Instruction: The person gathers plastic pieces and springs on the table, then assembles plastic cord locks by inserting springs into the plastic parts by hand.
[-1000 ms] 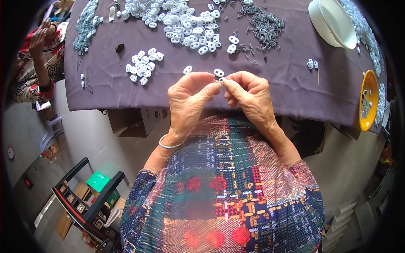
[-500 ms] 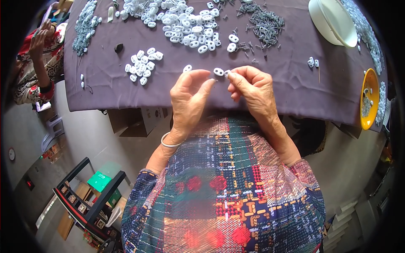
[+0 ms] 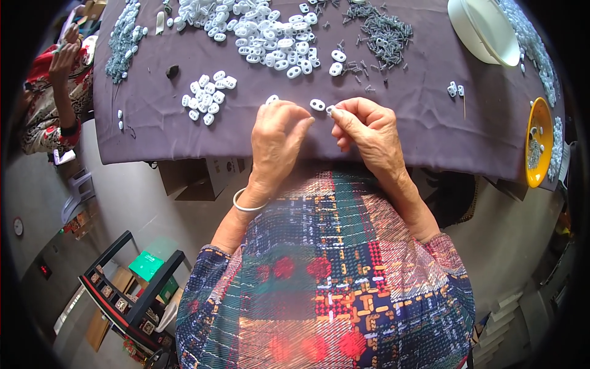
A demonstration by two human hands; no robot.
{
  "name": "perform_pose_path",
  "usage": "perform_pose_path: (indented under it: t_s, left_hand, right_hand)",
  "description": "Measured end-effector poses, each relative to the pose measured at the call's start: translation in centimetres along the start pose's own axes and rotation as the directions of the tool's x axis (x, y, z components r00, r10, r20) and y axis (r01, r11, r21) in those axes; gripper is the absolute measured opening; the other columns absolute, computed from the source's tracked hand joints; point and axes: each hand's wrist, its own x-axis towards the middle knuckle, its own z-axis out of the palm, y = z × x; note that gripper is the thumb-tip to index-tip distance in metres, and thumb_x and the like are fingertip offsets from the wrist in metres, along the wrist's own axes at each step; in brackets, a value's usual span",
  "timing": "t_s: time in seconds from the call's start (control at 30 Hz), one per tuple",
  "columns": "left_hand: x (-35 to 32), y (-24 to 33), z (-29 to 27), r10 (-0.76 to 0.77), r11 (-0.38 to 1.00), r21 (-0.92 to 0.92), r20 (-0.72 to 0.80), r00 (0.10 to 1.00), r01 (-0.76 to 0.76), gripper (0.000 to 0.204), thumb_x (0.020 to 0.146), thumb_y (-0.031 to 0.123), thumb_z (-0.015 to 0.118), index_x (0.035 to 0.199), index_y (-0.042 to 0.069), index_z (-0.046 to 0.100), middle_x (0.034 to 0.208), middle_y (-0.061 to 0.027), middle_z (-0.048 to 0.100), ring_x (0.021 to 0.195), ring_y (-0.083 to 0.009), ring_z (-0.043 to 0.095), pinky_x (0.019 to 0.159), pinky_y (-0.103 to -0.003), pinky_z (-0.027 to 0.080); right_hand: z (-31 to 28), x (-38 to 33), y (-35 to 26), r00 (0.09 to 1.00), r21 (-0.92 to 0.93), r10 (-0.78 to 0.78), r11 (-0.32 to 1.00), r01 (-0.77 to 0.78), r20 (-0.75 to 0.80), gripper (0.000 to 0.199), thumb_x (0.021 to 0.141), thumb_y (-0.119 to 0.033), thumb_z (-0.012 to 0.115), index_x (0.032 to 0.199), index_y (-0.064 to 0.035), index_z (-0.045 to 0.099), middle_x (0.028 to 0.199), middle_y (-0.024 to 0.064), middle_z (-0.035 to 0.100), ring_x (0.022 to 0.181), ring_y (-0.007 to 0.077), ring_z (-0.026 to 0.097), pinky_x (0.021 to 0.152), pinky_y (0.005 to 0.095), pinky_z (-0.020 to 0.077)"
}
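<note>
My right hand point(image 3: 370, 128) pinches a small white two-holed oval plastic piece point(image 3: 330, 111) between thumb and forefinger, just above the front part of the table. Facing it, my left hand point(image 3: 278, 136) has its fingers bent toward the thumb, tips close together; whatever they hold is too small to make out. A loose white piece point(image 3: 317, 104) lies beyond the gap between my hands. Another white piece point(image 3: 272, 99) shows past my left knuckles, partly covered.
A large heap of white pieces point(image 3: 270, 40) lies ahead, beside a grey pile of small pins point(image 3: 387, 40). Left stands a smaller group of white pieces point(image 3: 209, 95). To the right are a white basin point(image 3: 470, 31) and a yellow dish point(image 3: 533, 166). Another person's hand point(image 3: 60, 61) shows far left.
My left hand's fingers have closed in toward the thumb and the hand has turned slightly. My right hand stays nearly in place, still pinching the white piece.
</note>
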Motion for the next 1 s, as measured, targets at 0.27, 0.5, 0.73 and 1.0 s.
perform_pose_path:
  t_s: [0.27,0.5,0.73,1.0]
  left_hand:
    - [-0.1,2.5,-1.5,-0.436,0.417,-0.741,0.345,0.831,0.526,0.01,0.081,0.002,0.064,0.091,-0.001,0.062,0.085,-0.0063,0.066,0.074,-0.0116,0.062,0.061,-0.021,0.046]
    - [-0.3,2.7,-1.5,-0.428,0.417,-0.779,0.286,0.857,0.468,0.025,0.079,0.003,0.067,0.102,0.002,0.058,0.088,-0.0054,0.065,0.079,-0.0114,0.061,0.062,-0.022,0.049]
    - [-0.4,3.1,-1.9,-0.437,0.503,-0.705,0.292,0.851,0.5,0.029,0.079,0.003,0.067,0.105,0.001,0.056,0.09,-0.0056,0.064,0.08,-0.0104,0.061,0.064,-0.021,0.049]
    - [-0.6,3.4,-1.9,-0.437,0.548,-0.683,0.26,0.861,0.483,0.028,0.079,-0.002,0.065,0.105,-0.001,0.056,0.091,-0.0061,0.063,0.083,-0.0108,0.061,0.072,-0.022,0.05]
  right_hand:
    - [1.1,-0.6,-0.4,0.999,0.003,-0.049,0.999,0.049,0.016,0.016,0.087,-0.016,0.06,0.09,-0.0005,0.062,0.068,0.0007,0.06,0.057,0.0033,0.054,0.05,0.0164,0.045]
    - [1.3,-0.9,-0.4,0.995,-0.044,-0.101,0.994,0.102,0.006,0.015,0.087,-0.016,0.06,0.091,-0.0012,0.062,0.069,-0.0001,0.061,0.058,0.0028,0.055,0.05,0.016,0.0455]
    - [1.4,-0.9,-0.1,0.992,-0.087,-0.121,0.989,0.123,0.028,0.014,0.087,-0.015,0.061,0.09,-0.0009,0.063,0.068,-0.0002,0.061,0.056,0.0024,0.053,0.05,0.0162,0.0439]
    - [1.2,-0.9,-0.1,0.992,-0.135,-0.116,0.983,0.12,0.043,0.014,0.086,-0.014,0.061,0.09,-0.001,0.063,0.067,0.0,0.061,0.054,0.0024,0.052,0.049,0.0161,0.0427]
